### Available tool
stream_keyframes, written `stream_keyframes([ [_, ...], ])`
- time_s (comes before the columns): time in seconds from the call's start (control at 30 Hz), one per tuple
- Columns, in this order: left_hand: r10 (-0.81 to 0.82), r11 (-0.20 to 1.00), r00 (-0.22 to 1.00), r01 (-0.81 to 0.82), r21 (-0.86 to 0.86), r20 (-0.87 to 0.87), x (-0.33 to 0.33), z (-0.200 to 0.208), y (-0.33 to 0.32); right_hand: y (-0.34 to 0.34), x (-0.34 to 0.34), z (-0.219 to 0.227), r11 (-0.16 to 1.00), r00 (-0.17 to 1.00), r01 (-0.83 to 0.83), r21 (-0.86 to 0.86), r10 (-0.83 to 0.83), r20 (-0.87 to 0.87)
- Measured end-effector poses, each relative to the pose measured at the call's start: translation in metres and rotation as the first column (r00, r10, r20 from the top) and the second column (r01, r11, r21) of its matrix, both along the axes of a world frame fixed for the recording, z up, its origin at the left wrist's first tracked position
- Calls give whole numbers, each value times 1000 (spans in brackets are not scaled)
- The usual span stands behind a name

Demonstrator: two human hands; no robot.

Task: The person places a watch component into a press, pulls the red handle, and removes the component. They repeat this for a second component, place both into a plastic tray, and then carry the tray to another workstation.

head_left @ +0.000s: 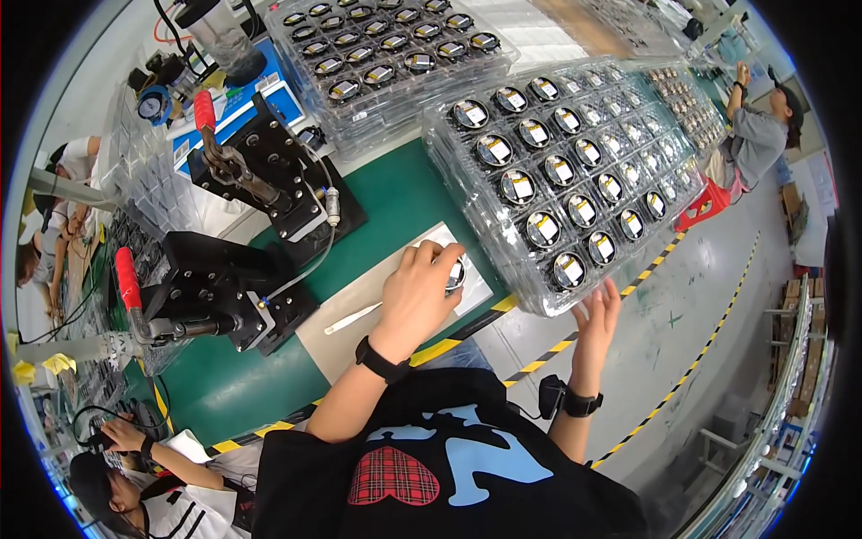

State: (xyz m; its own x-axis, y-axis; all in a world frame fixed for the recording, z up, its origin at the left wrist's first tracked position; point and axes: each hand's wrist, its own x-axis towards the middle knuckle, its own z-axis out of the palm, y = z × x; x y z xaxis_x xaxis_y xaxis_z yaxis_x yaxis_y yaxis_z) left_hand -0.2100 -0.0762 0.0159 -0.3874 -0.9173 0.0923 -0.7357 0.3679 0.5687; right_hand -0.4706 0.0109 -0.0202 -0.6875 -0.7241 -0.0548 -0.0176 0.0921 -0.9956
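Note:
My left hand (415,296) rests on a pale sheet (359,301) on the green bench, its fingers closed around a small round black part (457,272). My right hand (598,314) is raised at the near corner of a stack of clear plastic trays (503,269), fingers spread and touching the tray's lower edge, holding nothing. The trays carry rows of several round black parts with yellow and white labels (569,268). Both wrists wear black bands.
Two black press fixtures with red handles (127,278) (205,110) stand left of the sheet. A white stick (352,317) lies on the sheet. A second tray stack (386,54) sits at the back. Yellow-black tape (449,341) marks the bench edge. Other people work at lower left (135,449) and upper right (759,135).

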Motion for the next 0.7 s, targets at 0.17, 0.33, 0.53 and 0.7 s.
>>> stream_keyframes([
  [0.17,47,999,993,-46,-6,106,4,1,1,-12,2,-1,993,987,-96,74,86,135],
  [0.33,119,993,988,-117,-29,95,23,1,-11,-11,6,9,992,980,-106,63,94,174],
  [0.53,237,950,958,-195,-243,160,49,8,-22,-7,8,21,983,897,-145,114,82,434],
  [0.7,162,912,986,-133,-388,42,20,40,6,-8,14,14,972,849,-236,14,200,489],
])
